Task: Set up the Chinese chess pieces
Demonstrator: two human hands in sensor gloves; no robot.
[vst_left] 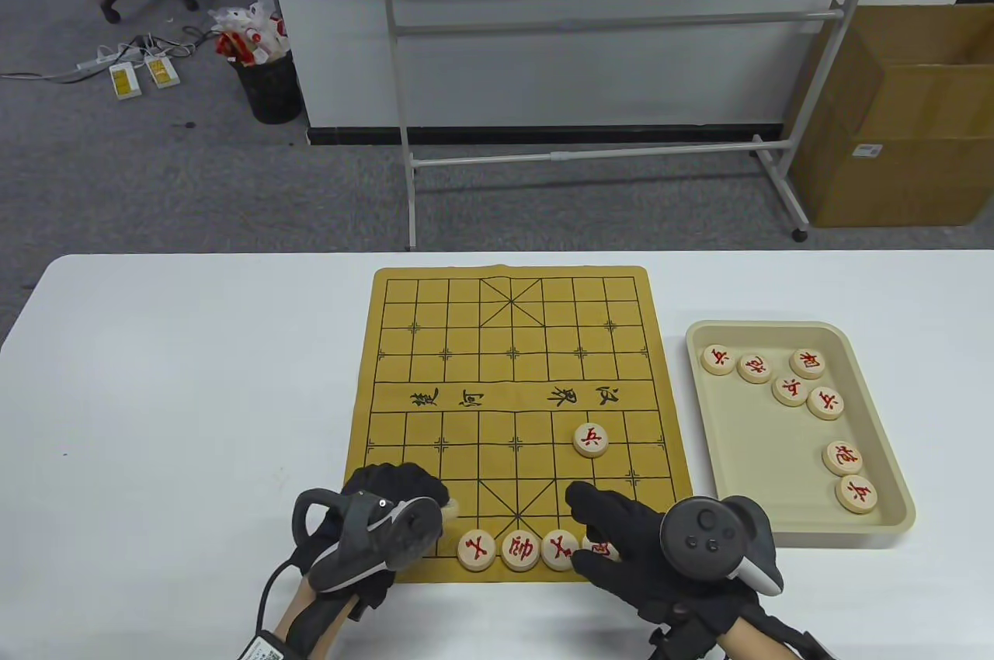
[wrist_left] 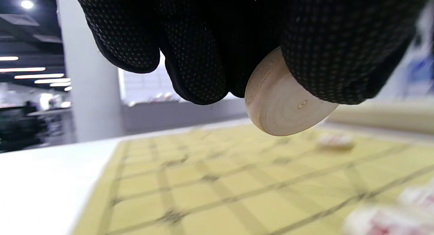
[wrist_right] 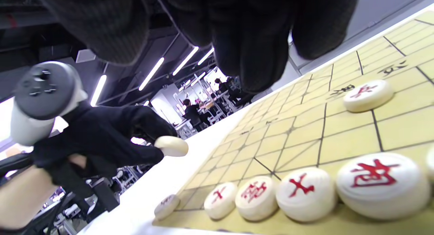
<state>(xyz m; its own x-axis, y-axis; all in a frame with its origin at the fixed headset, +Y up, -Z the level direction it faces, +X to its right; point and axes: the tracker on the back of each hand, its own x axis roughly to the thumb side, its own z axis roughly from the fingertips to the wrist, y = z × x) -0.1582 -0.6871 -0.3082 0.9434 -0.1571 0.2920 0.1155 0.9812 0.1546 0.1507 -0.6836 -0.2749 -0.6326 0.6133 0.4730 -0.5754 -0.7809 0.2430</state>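
**Left hand carries a piece over the near-left corner of the board**

The left hand [vst_left: 388, 520] hovers above the near-left corner of the chess board [vst_left: 512, 349] with a plain wooden piece [wrist_left: 284, 102] pinched between thumb and fingertips, tilted and clear of the cloth. Its face cannot be read from here; only the blank underside shows in the left wrist view.

The right hand [vst_left: 629, 536] rests low at the board's near edge, fingers loosely extended over the piece there [wrist_right: 383, 185]; they seem to be touching or nudging it rather than gripping, though I cannot be sure.

Along the near edge stands a row of red pieces [vst_left: 520, 549], packed side by side, and in the right wrist view one more piece [wrist_right: 166, 207] sits at the near-left corner of the board. A single soldier [vst_left: 592, 440] stands further up on the right half. Seven pieces wait in the beige tray [vst_left: 784, 330], which lies beside the board's right edge on the white table [vst_left: 194, 380].

My worry is the crowding. The row pieces touch one another, so the carried piece, set down too close, could shove its neighbours off their crossings. Because it is held tilted, it might land on its rim and roll. The right hand's fingers, lying over the row, could also drag a piece askew as they lift.
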